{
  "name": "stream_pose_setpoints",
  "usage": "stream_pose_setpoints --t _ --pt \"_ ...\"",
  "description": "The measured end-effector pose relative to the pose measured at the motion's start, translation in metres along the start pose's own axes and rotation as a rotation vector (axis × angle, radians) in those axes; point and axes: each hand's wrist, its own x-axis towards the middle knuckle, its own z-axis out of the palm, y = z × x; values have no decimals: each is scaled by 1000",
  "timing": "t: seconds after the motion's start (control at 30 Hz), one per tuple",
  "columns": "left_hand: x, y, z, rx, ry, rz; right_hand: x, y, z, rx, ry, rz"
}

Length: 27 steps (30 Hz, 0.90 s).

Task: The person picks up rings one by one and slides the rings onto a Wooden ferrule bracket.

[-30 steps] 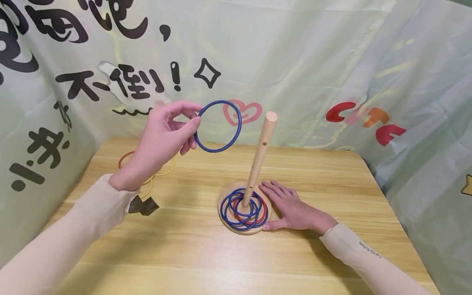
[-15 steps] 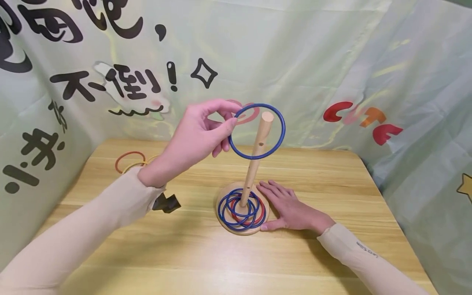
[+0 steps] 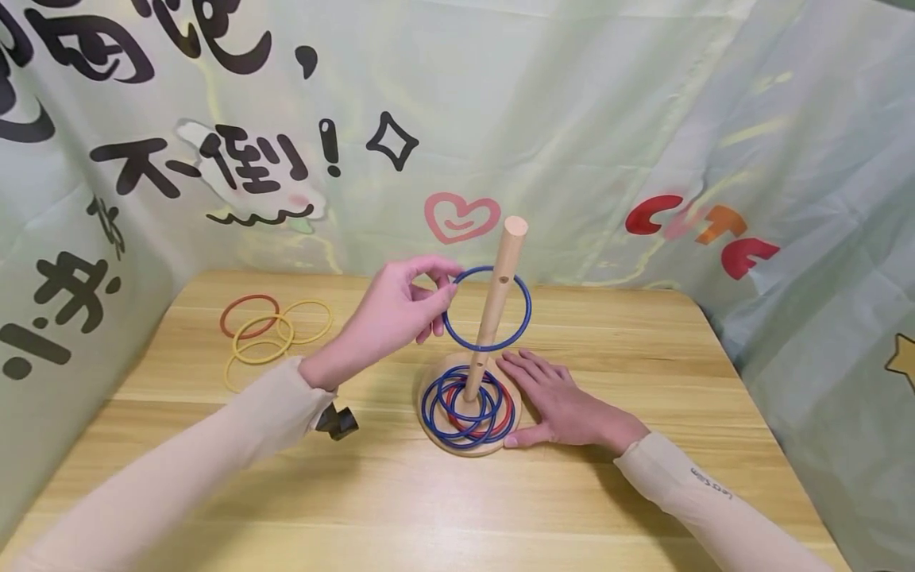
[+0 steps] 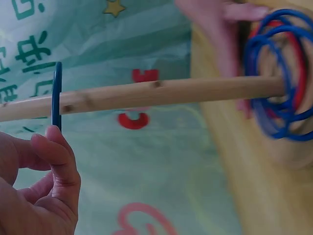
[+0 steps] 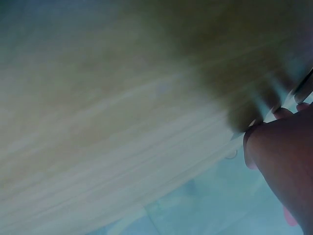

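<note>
Encircling one peg [image 3: 495, 306], one blue ring [image 3: 530, 308] is pinched by left fingers [image 3: 438, 300], while extended right fingers [image 3: 530, 369] touch one base [image 3: 468, 452].

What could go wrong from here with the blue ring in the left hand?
The blue ring encircles the post, but the left hand pinches only one side, so it may tilt and catch. It could also land crookedly on the rings below, which overlap unevenly.

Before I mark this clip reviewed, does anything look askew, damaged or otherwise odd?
Nothing stands out. The blue and red rings on the round base lie unevenly around the peg, untidy but ordinary. The left hand holds another blue ring around it.
</note>
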Motion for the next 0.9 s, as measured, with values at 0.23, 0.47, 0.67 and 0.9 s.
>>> stream_pose_setpoints --t 0.23,0.47,0.67,0.9 --pt "-15 -47 11 16 -19 -114 1 0 1 -26 6 -24" --pt "-23 -96 28 95 -107 -191 0 3 3 -20 10 -17" --pt "-26 -121 37 111 -114 -223 0 3 4 -15 22 -18" --pt "-29 -127 41 176 -86 -207 1 -1 2 -13 17 -11"
